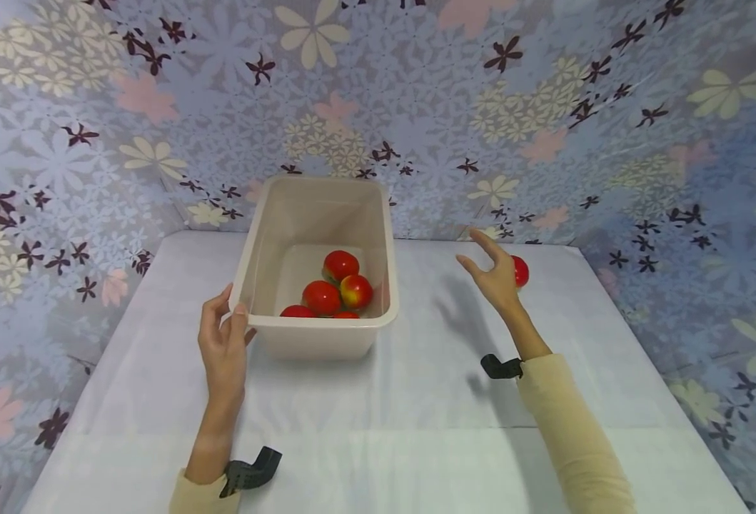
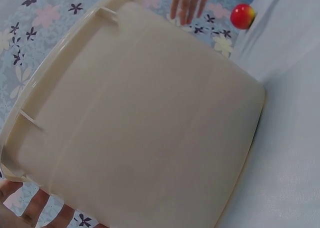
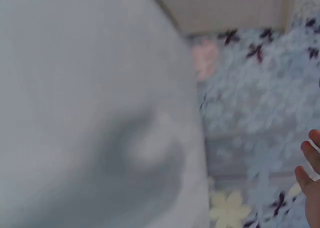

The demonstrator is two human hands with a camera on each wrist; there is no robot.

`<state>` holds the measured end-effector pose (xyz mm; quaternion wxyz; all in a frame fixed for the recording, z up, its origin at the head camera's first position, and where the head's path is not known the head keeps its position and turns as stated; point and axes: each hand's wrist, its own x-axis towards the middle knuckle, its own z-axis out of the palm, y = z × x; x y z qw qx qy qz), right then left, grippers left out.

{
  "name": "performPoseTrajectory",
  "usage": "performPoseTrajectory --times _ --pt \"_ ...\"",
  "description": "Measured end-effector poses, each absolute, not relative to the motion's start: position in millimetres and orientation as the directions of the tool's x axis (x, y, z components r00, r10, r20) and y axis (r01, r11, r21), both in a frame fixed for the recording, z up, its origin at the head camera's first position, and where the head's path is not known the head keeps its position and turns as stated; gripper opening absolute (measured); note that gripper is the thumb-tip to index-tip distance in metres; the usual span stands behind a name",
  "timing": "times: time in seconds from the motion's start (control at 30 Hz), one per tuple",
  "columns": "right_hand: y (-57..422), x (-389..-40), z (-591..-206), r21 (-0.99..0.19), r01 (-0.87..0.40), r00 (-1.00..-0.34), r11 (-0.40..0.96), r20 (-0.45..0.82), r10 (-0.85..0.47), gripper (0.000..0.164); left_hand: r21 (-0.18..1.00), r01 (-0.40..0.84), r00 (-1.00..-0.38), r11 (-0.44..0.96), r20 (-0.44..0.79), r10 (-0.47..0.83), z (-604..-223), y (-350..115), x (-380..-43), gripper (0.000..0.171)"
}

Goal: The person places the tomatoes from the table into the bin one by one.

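A beige plastic bin (image 1: 316, 339) stands left of centre on the table. My left hand (image 1: 222, 343) grips its rim at the near left corner, thumb on the edge and fingers along the outer side. Inside the bin lie several red apples (image 1: 321, 297), one with a yellow patch; the near wall partly hides the front ones. To the right, my right hand (image 1: 498, 282) hovers over the table, thumb and fingers spread apart and holding nothing. Just beyond it sits another red apple (image 1: 521, 271), partly covered by the hand; the left wrist view shows this apple (image 2: 243, 16) whole.
A white cloth (image 1: 429, 400) covers the table. Flower-patterned fabric (image 1: 429, 107) rises behind the table and along both sides. The bin's far end is close to the back fabric. A dark strap mount (image 1: 252, 471) is on the left wrist, another (image 1: 501, 367) on the right.
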<state>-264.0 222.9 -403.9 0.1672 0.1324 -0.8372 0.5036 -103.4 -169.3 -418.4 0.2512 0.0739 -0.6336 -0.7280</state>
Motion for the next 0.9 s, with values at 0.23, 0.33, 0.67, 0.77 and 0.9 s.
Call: performPoseTrajectory --times 0.23,0.33,0.67,0.77,0.9 --pt "258.7 -282.5 -436.0 -0.744 -0.285 -0.921 0.605 0.387 0.043 0.060 0.959 0.276 -0.864 -0.066 0.217 -0.454 -419.2 -169.2 -105.7 0.040" --pt "266.8 -286.3 -443.3 -0.734 -0.262 -0.921 0.627 0.385 0.066 0.063 0.960 0.274 -0.862 -0.062 0.217 -0.458 -419.3 -170.0 -105.9 0.040" --pt "290.4 -293.8 -448.0 -0.779 -0.163 -0.933 0.606 0.321 0.162 0.069 0.958 0.282 -0.858 -0.043 0.232 -0.459 -419.7 -172.7 -106.7 0.040" --pt "298.5 -293.9 -452.6 -0.779 -0.112 -0.932 0.617 0.297 0.206 0.071 0.958 0.283 -0.860 -0.042 0.234 -0.453 -420.2 -173.0 -106.6 0.041" --pt "307.3 -293.1 -460.9 -0.776 -0.055 -0.925 0.629 0.277 0.261 0.077 0.960 0.274 -0.863 -0.050 0.223 -0.454 -420.0 -172.0 -106.2 0.041"
